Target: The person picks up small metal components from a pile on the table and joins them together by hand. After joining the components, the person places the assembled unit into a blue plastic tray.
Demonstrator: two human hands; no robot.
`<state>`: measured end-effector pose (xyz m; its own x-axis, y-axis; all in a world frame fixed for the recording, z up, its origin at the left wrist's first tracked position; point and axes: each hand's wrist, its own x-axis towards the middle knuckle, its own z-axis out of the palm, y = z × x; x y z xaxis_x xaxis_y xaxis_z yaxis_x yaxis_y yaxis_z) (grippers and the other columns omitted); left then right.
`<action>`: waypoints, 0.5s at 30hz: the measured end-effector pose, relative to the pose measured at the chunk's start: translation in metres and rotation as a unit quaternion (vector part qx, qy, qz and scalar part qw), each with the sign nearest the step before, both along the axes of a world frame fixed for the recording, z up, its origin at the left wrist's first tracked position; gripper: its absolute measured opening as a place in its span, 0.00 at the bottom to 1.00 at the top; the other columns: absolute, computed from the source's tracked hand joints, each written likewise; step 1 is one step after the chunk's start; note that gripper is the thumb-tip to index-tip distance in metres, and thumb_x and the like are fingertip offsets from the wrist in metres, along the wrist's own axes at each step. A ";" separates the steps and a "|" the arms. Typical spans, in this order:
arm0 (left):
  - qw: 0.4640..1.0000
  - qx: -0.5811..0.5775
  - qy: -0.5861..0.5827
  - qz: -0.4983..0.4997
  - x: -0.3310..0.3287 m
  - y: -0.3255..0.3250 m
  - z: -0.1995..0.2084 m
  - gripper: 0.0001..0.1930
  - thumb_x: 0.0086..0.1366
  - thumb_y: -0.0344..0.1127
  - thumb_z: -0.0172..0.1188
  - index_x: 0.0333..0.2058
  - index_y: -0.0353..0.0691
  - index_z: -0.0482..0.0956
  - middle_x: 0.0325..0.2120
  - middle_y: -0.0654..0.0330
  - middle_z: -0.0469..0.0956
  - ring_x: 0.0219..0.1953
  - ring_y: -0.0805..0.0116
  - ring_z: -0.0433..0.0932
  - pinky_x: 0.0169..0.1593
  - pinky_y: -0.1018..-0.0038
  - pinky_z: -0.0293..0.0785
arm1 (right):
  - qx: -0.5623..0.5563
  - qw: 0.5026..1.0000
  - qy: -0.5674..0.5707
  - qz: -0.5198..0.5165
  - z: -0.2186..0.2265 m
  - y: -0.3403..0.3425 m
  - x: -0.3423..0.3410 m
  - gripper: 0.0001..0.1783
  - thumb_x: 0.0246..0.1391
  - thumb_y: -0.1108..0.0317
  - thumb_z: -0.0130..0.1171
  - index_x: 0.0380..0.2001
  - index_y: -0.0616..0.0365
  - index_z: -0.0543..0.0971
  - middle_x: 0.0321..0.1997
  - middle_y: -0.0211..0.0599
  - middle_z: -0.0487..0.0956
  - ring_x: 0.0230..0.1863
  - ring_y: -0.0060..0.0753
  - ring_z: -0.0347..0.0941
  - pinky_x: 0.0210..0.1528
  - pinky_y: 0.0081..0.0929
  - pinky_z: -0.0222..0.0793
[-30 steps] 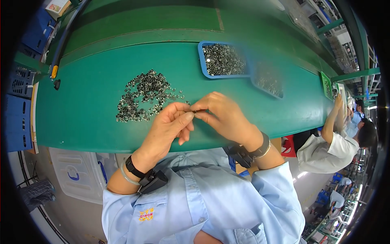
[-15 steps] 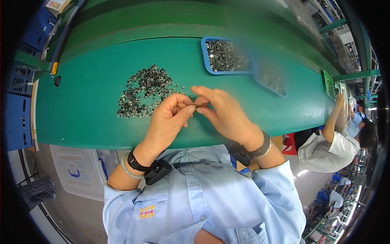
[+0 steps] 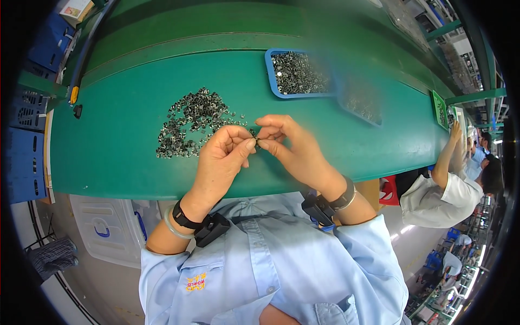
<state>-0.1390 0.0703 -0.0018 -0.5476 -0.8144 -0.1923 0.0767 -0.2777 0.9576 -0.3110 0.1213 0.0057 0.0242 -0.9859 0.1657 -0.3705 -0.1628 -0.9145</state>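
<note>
Small dark piece (image 3: 257, 142) mostly covered by fingertips, exact shape unreadable; it's up over the tabletop (image 3: 119, 141), toward the middle of the near edge. Left hand (image 3: 222, 154) pinches it between thumb and finger; right hand (image 3: 295, 149) has its thumb on the other side, the opposing fingertip hard to make out, upper fingers curled and lifted clear. A few loose parts just behind the fingertips are partly hidden. Hazy blur swallows the right side of the blue tray (image 3: 269, 73) near the far edge, plus most of a second tray (image 3: 362, 117) just beside it, toward the right end. Blue tray is full of small metal parts (image 3: 298, 70), with one pale round spot among them; second tray also shows small parts, smeared. Green tray (image 3: 437, 108) at the right end, contents too small to read. Clear lidded bin (image 3: 103, 230) sits below the near edge, left side, partly cut off by the tabletop; contents can't be made out. Counts: two hands, one pinched piece, three trays, one clear bin, one heap of metal parts (image 3: 200, 111) left of centre, pieces too many and overlapping to count. One co-worker's forearm (image 3: 446, 154) at the right end.
</note>
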 end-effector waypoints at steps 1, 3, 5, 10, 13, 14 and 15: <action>1.000 0.000 0.000 0.000 0.001 -0.001 -0.001 0.05 0.64 0.30 0.56 0.37 0.37 0.72 0.26 0.66 0.74 0.24 0.82 0.69 0.26 0.85 0.65 | 0.000 1.000 0.000 0.000 -0.001 0.000 0.000 0.22 0.52 0.78 0.59 0.51 0.55 0.70 0.37 0.32 0.76 0.37 0.23 0.73 0.41 0.23 0.71; 1.000 0.026 0.002 0.015 0.002 -0.004 -0.005 0.06 0.64 0.31 0.56 0.37 0.37 0.72 0.26 0.65 0.74 0.23 0.82 0.69 0.24 0.86 0.64 | 0.021 1.000 -0.017 -0.013 -0.002 0.000 -0.002 0.20 0.52 0.78 0.58 0.49 0.56 0.71 0.36 0.32 0.76 0.37 0.23 0.73 0.41 0.22 0.71; 0.999 0.039 0.006 0.023 0.004 -0.006 -0.006 0.06 0.64 0.31 0.56 0.37 0.37 0.72 0.26 0.65 0.74 0.22 0.82 0.69 0.23 0.86 0.63 | 0.031 0.999 -0.024 -0.019 -0.003 -0.002 -0.004 0.20 0.52 0.78 0.58 0.49 0.56 0.71 0.36 0.32 0.76 0.37 0.23 0.74 0.42 0.22 0.71; 0.998 0.030 0.009 0.051 0.008 -0.009 -0.005 0.06 0.65 0.31 0.55 0.39 0.37 0.72 0.27 0.65 0.74 0.21 0.82 0.68 0.22 0.86 0.62 | -0.021 0.989 0.145 -0.020 -0.002 -0.015 -0.016 0.14 0.50 0.76 0.59 0.42 0.58 0.75 0.35 0.35 0.75 0.37 0.34 0.74 0.41 0.27 0.71; 0.998 0.018 0.009 0.065 0.014 -0.005 -0.006 0.06 0.65 0.30 0.54 0.39 0.38 0.71 0.27 0.65 0.74 0.21 0.82 0.68 0.23 0.86 0.63 | -0.137 0.946 0.291 -0.026 0.004 -0.038 -0.031 0.10 0.49 0.74 0.59 0.37 0.59 0.77 0.35 0.38 0.75 0.37 0.41 0.73 0.41 0.31 0.70; 0.998 0.008 0.009 0.054 0.017 -0.004 -0.008 0.06 0.65 0.29 0.54 0.39 0.38 0.71 0.27 0.65 0.74 0.22 0.83 0.68 0.23 0.86 0.64 | -0.160 0.929 0.331 -0.041 0.008 -0.050 -0.037 0.09 0.48 0.73 0.60 0.35 0.59 0.78 0.36 0.38 0.74 0.39 0.43 0.71 0.42 0.32 0.69; 0.999 -0.001 0.010 0.042 0.019 -0.002 -0.011 0.06 0.65 0.28 0.53 0.40 0.38 0.72 0.27 0.65 0.74 0.22 0.83 0.68 0.24 0.85 0.64 | -0.181 0.909 0.371 -0.057 0.012 -0.062 -0.042 0.07 0.47 0.72 0.60 0.33 0.58 0.78 0.38 0.39 0.74 0.41 0.46 0.70 0.43 0.34 0.68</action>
<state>-0.1203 0.0687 -0.0127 -0.4805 -0.8583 -0.1800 0.1180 -0.2667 0.9565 -0.3528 0.0598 0.0179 0.1617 -0.8733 0.4597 -0.8967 -0.3245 -0.3011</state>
